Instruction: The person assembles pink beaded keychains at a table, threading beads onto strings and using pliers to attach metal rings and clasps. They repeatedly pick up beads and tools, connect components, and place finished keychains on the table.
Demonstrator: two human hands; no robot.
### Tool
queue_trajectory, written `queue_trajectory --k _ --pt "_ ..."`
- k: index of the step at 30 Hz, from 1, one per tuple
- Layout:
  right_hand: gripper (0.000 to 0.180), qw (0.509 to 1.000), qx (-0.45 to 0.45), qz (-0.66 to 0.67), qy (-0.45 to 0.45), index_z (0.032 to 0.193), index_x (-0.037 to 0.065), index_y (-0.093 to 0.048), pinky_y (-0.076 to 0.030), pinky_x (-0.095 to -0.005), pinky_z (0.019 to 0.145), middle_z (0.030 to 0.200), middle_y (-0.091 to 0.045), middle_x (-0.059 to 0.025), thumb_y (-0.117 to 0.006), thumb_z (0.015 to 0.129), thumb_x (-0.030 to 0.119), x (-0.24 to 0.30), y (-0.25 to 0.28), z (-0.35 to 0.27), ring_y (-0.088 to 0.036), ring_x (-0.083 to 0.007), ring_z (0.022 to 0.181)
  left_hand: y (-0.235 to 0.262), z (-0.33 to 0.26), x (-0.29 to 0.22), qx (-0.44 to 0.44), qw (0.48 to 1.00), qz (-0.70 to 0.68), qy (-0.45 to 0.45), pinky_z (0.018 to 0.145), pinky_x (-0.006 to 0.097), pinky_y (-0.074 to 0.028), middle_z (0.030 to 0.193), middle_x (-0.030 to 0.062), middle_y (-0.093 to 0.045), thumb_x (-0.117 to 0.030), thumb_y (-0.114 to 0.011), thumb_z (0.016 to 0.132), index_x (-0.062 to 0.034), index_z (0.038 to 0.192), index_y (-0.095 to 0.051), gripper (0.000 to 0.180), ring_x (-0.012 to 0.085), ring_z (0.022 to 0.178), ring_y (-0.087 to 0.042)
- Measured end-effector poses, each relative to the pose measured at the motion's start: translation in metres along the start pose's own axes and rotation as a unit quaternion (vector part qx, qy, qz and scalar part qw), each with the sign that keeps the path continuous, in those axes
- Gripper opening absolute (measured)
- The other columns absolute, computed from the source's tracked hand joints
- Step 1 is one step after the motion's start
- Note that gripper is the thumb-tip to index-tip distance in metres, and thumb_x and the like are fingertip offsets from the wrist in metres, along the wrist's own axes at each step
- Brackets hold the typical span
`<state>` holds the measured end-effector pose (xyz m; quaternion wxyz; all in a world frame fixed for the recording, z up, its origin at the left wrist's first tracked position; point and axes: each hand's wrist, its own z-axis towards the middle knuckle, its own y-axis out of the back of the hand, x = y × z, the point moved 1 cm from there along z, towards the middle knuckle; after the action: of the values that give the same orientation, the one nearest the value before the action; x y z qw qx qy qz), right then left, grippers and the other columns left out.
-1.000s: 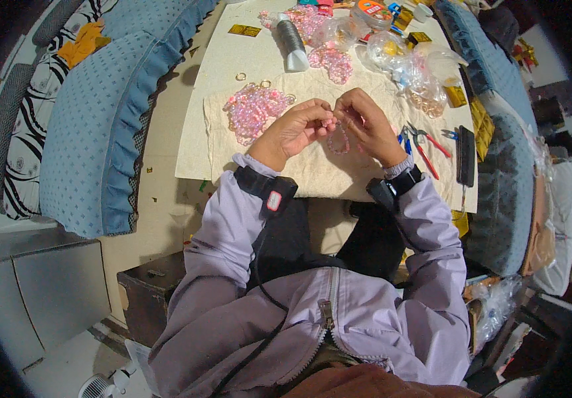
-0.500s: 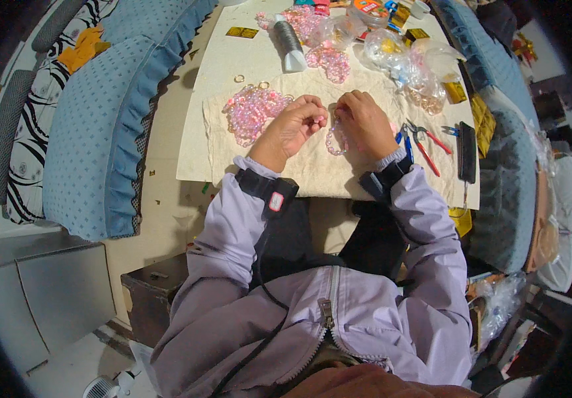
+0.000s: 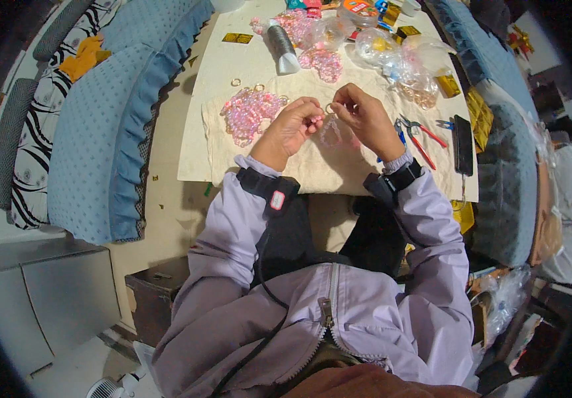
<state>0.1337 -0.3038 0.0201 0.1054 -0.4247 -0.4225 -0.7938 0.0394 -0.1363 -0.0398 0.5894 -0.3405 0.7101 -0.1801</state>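
Glossy pink plastic beads (image 3: 249,113) on matt cream cloth (image 3: 312,166)

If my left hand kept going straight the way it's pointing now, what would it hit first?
Most likely your right hand: the left hand points right and slightly up the table, fingers almost meeting over the small pink beaded piece between them. Depth is hard to judge.
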Motion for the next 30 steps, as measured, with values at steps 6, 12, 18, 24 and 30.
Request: queue_trajectory --k 6,12,18,24,30 --pt "0.014 0.995 -0.028 -0.068 0.065 0.101 0.005 -0.061 -0.049 -0.0295 0.067 0.085 -0.066 -0.0051 -0.071 0.091 0.010 0.014 0.006 -0.003 -0.059 -0.0156 0.071 -0.011 -0.005 -0.006 0.031 0.999 0.020 0.005 0.060 0.022 -0.040 0.080 0.0018 -0.062 -0.007 -0.066 0.087 -0.0064 0.102 -0.060 0.016 0.0106 0.070 -0.057" --pt "0.015 0.992 -0.049 -0.083 0.080 0.099 0.006 -0.061 -0.049 -0.0300 0.065 0.083 -0.066 -0.0055 -0.072 0.089 0.009 0.018 0.010 -0.007 -0.059 -0.0172 0.070 -0.020 -0.011 -0.011 0.045 0.999 0.030 0.000 0.062 0.021 -0.043 0.081 0.0022 -0.064 -0.006 -0.066 0.088 -0.0065 0.103 -0.061 0.017 0.0094 0.070 -0.057" --pt "0.015 0.995 -0.048 -0.056 0.065 0.099 0.005 -0.062 -0.048 -0.0287 0.064 0.080 -0.066 -0.0056 -0.072 0.089 0.009 0.028 0.017 -0.009 -0.057 -0.0144 0.068 -0.023 -0.012 -0.013 0.079 0.994 0.068 -0.021 0.066 0.020 -0.046 0.089 0.0022 -0.066 -0.005 -0.068 0.091 -0.0070 0.107 -0.061 0.017 0.0089 0.074 -0.059" --pt "0.013 0.997 -0.041 -0.039 0.054 0.099 0.004 -0.062 -0.048 -0.0267 0.063 0.082 -0.066 -0.0043 -0.071 0.091 0.008 0.039 0.028 -0.010 -0.057 -0.0118 0.069 -0.030 -0.016 -0.015 0.113 0.984 0.118 -0.075 0.075 0.022 -0.047 0.100 0.0006 -0.065 -0.009 -0.067 0.095 -0.0066 0.113 -0.061 0.019 0.0080 0.087 -0.059" --pt "0.013 0.995 -0.053 -0.037 0.073 0.098 0.004 -0.063 -0.049 -0.0296 0.064 0.083 -0.068 -0.0061 -0.071 0.090 0.009 0.055 0.040 -0.011 -0.060 -0.0159 0.069 -0.041 -0.025 -0.024 0.178 0.974 0.113 -0.080 0.081 0.024 -0.047 0.101 0.0003 -0.064 -0.010 -0.066 0.097 -0.0069 0.115 -0.061 0.020 0.0085 0.088 -0.057"
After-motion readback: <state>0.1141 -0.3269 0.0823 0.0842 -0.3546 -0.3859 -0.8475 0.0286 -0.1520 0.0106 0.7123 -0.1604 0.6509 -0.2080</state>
